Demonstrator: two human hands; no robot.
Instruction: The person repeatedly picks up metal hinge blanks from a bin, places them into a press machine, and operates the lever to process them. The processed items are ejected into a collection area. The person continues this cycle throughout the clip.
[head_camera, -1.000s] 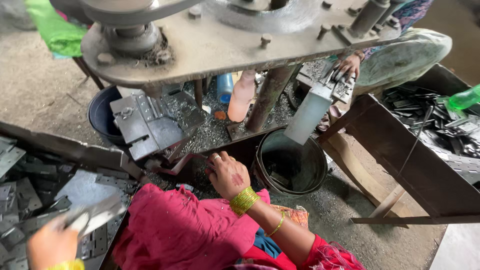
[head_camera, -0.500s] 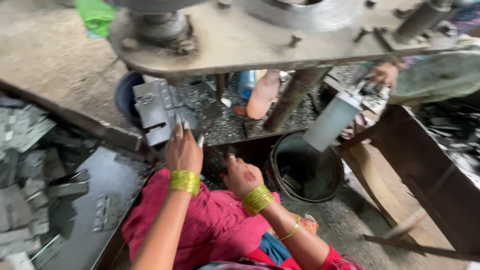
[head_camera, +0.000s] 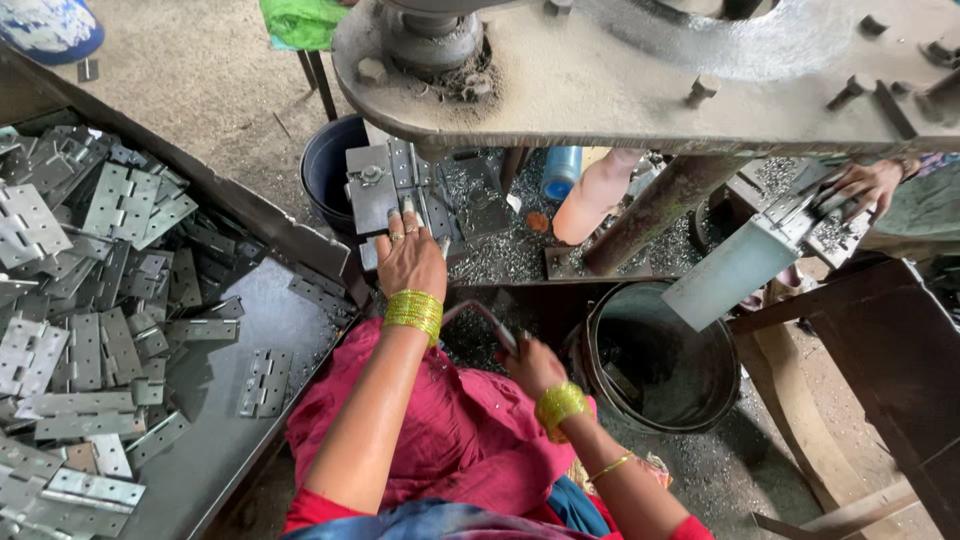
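A dark metal tray (head_camera: 250, 330) fills the left side, heaped with flat grey hinges (head_camera: 90, 300) toward its left edge; a lone hinge (head_camera: 262, 382) lies on bare metal near its right edge. Right of the tray, the left hand (head_camera: 410, 262) reaches forward, fingers pressed together on a hinge plate (head_camera: 405, 195) resting on the press bed — just under the front edge of the heavy machine table (head_camera: 640, 90). The right hand (head_camera: 530, 365), lower and nearer the lap, pinches a thin bent metal rod (head_camera: 480, 318). Right again stands a dark bucket (head_camera: 665, 365), beneath a slanting grey chute (head_camera: 745, 265). At the far right another person's hand (head_camera: 865, 185) touches the chute's top.
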